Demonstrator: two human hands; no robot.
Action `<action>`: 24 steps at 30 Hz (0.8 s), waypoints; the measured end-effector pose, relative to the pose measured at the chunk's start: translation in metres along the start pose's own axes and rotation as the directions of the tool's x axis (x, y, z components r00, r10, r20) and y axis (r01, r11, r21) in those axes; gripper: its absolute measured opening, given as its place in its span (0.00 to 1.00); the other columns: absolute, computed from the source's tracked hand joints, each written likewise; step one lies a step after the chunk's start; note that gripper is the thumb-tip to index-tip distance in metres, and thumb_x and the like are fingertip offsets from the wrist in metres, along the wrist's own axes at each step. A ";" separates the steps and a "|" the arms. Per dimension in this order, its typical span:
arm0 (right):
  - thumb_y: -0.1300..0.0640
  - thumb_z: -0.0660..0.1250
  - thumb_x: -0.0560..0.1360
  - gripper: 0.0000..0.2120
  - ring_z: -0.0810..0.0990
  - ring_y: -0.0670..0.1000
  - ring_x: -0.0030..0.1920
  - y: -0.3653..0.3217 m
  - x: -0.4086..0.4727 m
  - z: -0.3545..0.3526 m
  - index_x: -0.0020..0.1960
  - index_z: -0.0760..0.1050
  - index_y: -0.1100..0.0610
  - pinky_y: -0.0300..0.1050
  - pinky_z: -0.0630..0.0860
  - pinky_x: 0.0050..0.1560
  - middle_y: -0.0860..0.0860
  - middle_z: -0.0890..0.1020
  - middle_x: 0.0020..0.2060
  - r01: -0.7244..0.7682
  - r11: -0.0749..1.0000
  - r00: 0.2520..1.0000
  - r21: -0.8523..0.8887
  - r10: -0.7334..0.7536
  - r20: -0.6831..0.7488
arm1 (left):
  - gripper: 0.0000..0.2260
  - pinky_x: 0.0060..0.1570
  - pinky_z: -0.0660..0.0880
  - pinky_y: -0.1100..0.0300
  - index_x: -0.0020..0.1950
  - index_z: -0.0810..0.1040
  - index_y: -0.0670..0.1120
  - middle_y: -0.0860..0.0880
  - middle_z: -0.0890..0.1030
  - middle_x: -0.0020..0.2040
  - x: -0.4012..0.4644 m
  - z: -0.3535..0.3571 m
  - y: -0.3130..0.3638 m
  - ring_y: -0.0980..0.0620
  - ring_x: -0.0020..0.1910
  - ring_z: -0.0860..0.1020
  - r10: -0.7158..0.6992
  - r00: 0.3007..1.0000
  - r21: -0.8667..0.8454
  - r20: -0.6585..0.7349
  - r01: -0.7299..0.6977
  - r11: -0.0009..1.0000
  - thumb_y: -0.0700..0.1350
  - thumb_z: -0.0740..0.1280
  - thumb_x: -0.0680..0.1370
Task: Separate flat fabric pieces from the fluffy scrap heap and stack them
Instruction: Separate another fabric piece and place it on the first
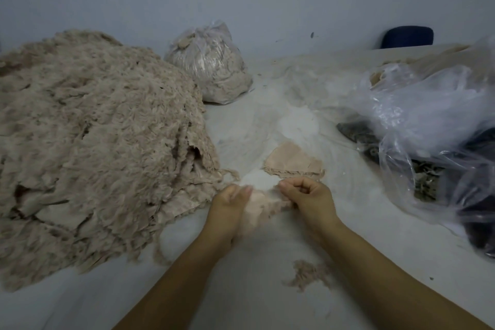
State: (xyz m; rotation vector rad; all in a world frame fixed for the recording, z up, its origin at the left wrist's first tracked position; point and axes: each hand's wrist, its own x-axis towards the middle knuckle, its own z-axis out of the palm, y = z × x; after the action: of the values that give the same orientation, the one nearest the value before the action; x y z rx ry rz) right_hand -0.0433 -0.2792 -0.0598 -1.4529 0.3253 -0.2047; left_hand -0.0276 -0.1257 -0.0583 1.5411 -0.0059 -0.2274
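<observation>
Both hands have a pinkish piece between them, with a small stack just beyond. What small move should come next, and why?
Probably carry the piece forward and lay it flat on the stack. The left hand and right hand both grip it, it looks clear of the fluffy heap, and the stack lies just beyond the hands.

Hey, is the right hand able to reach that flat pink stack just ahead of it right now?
Probably yes. The flat stack lies just beyond the right hand with nothing between them, but that hand and the left hand are both gripping a fabric piece, so it must let go first.
</observation>
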 end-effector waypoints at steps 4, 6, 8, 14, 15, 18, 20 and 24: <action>0.65 0.69 0.74 0.04 0.76 0.46 0.28 0.004 -0.003 -0.010 0.41 0.80 0.62 0.37 0.75 0.32 0.50 0.79 0.28 -0.015 0.995 0.992 -0.101 0.028 0.124 | 0.10 0.39 0.74 0.59 0.44 0.74 0.38 0.44 0.77 0.39 0.003 -0.003 0.001 0.51 0.38 0.76 0.088 0.995 0.023 -0.049 -0.087 0.996 0.44 0.62 0.80; 0.65 0.71 0.73 0.03 0.75 0.43 0.26 0.006 -0.006 -0.010 0.40 0.80 0.62 0.34 0.72 0.28 0.49 0.79 0.27 -0.013 0.987 0.984 -0.157 0.040 0.172 | 0.12 0.41 0.73 0.53 0.45 0.72 0.35 0.41 0.74 0.40 0.006 -0.003 0.001 0.48 0.38 0.73 0.113 0.985 0.015 -0.128 -0.113 0.994 0.44 0.61 0.81; 0.65 0.72 0.72 0.03 0.74 0.42 0.25 0.005 -0.007 -0.015 0.39 0.80 0.62 0.33 0.72 0.28 0.49 0.79 0.27 -0.005 0.978 0.980 -0.208 0.045 0.191 | 0.14 0.40 0.70 0.51 0.45 0.71 0.35 0.42 0.72 0.40 0.008 -0.009 0.001 0.47 0.39 0.71 0.125 0.971 0.019 -0.204 -0.124 0.992 0.46 0.61 0.81; 0.54 0.77 0.68 0.04 0.76 0.44 0.28 -0.013 -0.015 -0.042 0.37 0.83 0.53 0.33 0.71 0.31 0.48 0.81 0.28 0.120 0.820 0.871 -0.560 0.184 0.456 | 0.15 0.51 0.74 0.39 0.51 0.74 0.34 0.32 0.78 0.48 0.013 -0.027 0.004 0.43 0.45 0.77 0.121 0.960 0.011 -0.253 -0.122 0.992 0.48 0.60 0.81; 0.45 0.76 0.65 0.09 0.75 0.45 0.29 -0.017 -0.016 -0.043 0.37 0.84 0.51 0.34 0.71 0.31 0.47 0.81 0.30 0.152 0.768 0.842 -0.622 0.229 0.488 | 0.16 0.51 0.74 0.40 0.52 0.74 0.34 0.34 0.78 0.47 0.012 -0.024 0.006 0.44 0.44 0.76 0.131 0.965 0.021 -0.229 -0.130 0.991 0.48 0.60 0.81; 0.25 0.67 0.56 0.33 0.75 0.44 0.31 -0.023 -0.016 -0.035 0.40 0.82 0.54 0.37 0.71 0.34 0.46 0.79 0.34 0.200 0.737 0.894 -0.646 0.132 0.428 | 0.14 0.46 0.74 0.47 0.47 0.74 0.37 0.41 0.77 0.42 0.007 -0.010 0.009 0.47 0.41 0.75 0.176 0.970 0.031 -0.168 -0.173 0.984 0.48 0.60 0.81; 0.25 0.67 0.56 0.33 0.76 0.44 0.30 -0.021 -0.018 -0.023 0.46 0.79 0.52 0.37 0.72 0.32 0.49 0.81 0.35 0.046 0.863 0.916 -0.503 0.164 0.366 | 0.15 0.43 0.72 0.49 0.46 0.73 0.36 0.41 0.74 0.40 0.003 0.002 0.011 0.47 0.40 0.73 0.184 0.977 0.017 -0.104 -0.184 0.983 0.49 0.60 0.81; 0.48 0.74 0.69 0.16 0.76 0.50 0.30 -0.010 -0.017 -0.012 0.43 0.75 0.60 0.39 0.72 0.30 0.55 0.79 0.32 -0.115 0.973 0.919 -0.198 0.180 0.351 | 0.13 0.42 0.74 0.49 0.42 0.73 0.40 0.41 0.76 0.39 -0.001 0.011 0.010 0.46 0.40 0.75 0.174 0.983 -0.058 -0.053 -0.177 0.982 0.47 0.61 0.80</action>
State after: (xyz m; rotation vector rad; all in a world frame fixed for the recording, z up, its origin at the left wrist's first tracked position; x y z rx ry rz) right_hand -0.0624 -0.2859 -0.0490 -1.5961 0.1471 0.2253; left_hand -0.0285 -0.1361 -0.0479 1.4734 -0.0961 -0.0496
